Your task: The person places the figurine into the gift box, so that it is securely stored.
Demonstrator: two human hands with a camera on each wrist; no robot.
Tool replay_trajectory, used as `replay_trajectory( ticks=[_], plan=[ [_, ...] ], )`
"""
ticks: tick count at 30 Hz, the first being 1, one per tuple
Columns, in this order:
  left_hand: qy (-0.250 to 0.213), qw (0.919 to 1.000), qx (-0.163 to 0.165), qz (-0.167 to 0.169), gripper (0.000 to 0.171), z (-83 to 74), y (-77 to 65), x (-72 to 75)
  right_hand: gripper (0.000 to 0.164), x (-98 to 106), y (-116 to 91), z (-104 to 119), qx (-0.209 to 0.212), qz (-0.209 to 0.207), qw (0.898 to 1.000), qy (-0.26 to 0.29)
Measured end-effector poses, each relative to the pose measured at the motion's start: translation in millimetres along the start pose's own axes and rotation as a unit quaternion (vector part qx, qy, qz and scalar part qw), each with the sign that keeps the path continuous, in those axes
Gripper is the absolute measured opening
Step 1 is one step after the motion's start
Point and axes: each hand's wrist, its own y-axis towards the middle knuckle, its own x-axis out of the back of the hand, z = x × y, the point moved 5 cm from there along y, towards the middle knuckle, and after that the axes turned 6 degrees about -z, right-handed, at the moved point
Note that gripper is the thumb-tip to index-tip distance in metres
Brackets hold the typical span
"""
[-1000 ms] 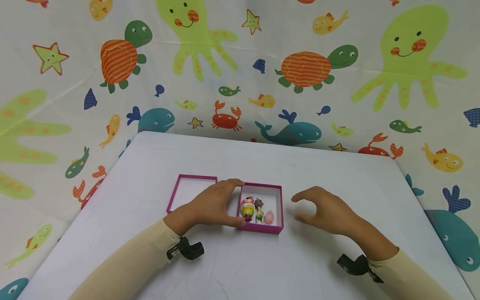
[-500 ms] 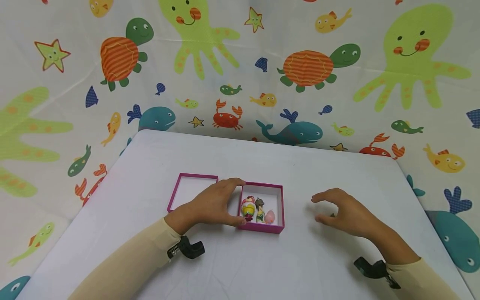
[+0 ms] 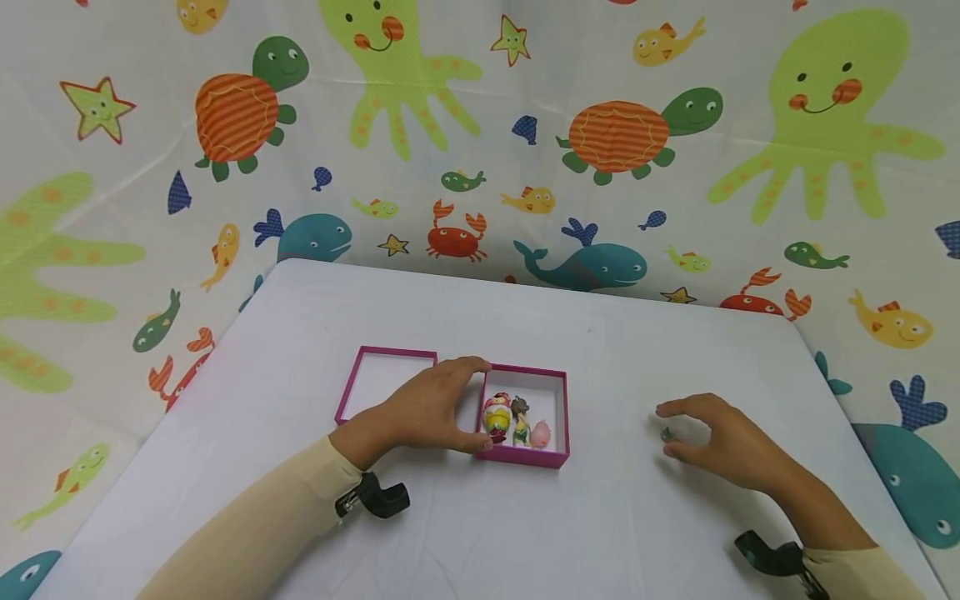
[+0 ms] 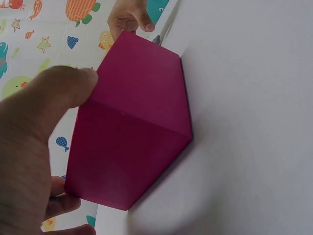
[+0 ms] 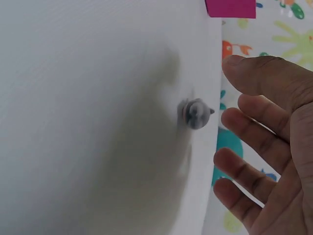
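My left hand (image 3: 422, 408) grips the left side of an open magenta box (image 3: 522, 456), thumb at the near corner and fingers at the far one. Inside the box are a toy figure in yellow and pink (image 3: 497, 418), a slimmer figure with a brown head (image 3: 520, 417) and a small pink egg-shaped piece (image 3: 540, 434). In the left wrist view the box's outer wall (image 4: 142, 83) fills the middle. To the right, my right hand (image 3: 727, 442) hovers with spread fingers beside a small grey toy (image 5: 197, 114) standing on the table; its palm holds nothing.
A shallow magenta-edged box lid (image 3: 397, 352) lies left of the box, partly hidden by my left hand. The white table (image 3: 600, 517) backs onto a curtain (image 3: 480, 108) printed with sea animals. A black camera mount sits on each wrist.
My right hand has moved right, away from the box, to the small grey toy, which has come into sight by its fingertips. The left hand and the box stay put.
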Motion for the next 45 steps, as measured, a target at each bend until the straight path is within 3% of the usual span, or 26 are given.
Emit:
replay_trajectory(
  ticks=[19, 28, 37, 45],
  plan=[
    [0.000, 0.9999, 0.010, 0.003, 0.108, 0.0, -2.1, -1.6, 0.047, -10.0, -8.3, -14.8, 0.011, 0.018, 1.000, -0.010],
    [0.002, 0.9999, 0.011, 0.005, 0.108, -1.4, -2.3, -2.0, 0.046, -12.1, -10.5, -15.4, -0.007, 0.034, 0.999, -0.030],
    [0.007, 1.0000, 0.003, 0.001, 0.107, -1.5, -1.3, -3.6, 0.045, -15.8, -6.8, -19.3, -0.018, 0.012, 0.999, -0.042],
    [0.006, 1.0000, 0.000, -0.004, 0.106, -3.9, -1.3, -3.2, 0.039, -18.8, -3.1, -14.5, -0.003, -0.011, 0.998, -0.057]
  ],
)
